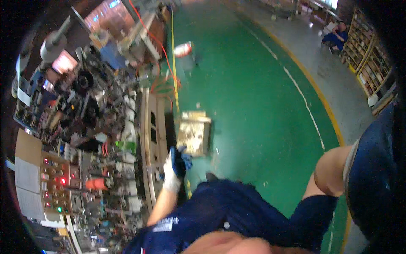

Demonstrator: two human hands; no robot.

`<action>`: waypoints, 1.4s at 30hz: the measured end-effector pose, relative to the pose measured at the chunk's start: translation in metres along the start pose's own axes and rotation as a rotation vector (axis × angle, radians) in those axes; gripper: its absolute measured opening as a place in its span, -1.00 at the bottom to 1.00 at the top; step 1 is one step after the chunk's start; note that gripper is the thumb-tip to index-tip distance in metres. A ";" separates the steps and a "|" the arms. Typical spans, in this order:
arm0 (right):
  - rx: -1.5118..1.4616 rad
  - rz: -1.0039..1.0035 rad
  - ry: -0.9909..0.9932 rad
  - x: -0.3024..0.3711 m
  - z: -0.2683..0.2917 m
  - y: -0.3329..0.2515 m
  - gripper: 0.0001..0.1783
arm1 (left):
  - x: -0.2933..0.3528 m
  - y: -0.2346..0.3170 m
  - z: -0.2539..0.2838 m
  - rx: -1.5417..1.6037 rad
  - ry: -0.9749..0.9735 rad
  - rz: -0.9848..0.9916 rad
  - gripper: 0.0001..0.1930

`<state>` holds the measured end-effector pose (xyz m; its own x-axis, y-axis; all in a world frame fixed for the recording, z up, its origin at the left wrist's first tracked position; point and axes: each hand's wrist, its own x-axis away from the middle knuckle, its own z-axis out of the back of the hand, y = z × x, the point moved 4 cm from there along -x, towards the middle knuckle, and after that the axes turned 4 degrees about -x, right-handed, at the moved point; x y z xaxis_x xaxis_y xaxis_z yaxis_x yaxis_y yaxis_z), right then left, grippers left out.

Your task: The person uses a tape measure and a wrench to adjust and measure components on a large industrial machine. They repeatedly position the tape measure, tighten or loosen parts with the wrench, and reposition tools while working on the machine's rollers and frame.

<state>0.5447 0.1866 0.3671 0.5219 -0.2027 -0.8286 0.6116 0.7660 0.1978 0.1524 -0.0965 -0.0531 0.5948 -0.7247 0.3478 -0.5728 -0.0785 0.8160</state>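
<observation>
My left hand (179, 164) wears a white glove with blue-coated palm and fingers. It hangs beside the long machine bench (157, 139), fingers loosely bent and apart, and I see nothing in them. Just beyond it, on the green floor, stands a yellowish box (193, 136) with a shiny, uneven top; from above I cannot tell whether the glove touches it. On the right, my bent right arm (332, 171) is raised toward the picture's edge, and its hand is out of sight.
Machinery with rollers and a control panel (55, 184) with lit lamps fills the left. An orange hose (163, 46) trails to the floor. Farther on stands a bin (185, 59) with a red-and-white thing on top. Another person (336, 37) crouches by the shelving (366, 55) at far right.
</observation>
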 end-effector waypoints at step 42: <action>-1.051 -0.140 -0.706 0.252 -0.253 -0.243 -0.36 | -0.015 0.000 -0.067 -0.012 0.075 0.162 -0.46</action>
<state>0.3769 0.1034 -0.0219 0.8909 -0.3522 -0.2868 0.0925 0.7589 -0.6446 0.1815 -0.0402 -0.0279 0.5359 -0.6742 0.5083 -0.6578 0.0440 0.7519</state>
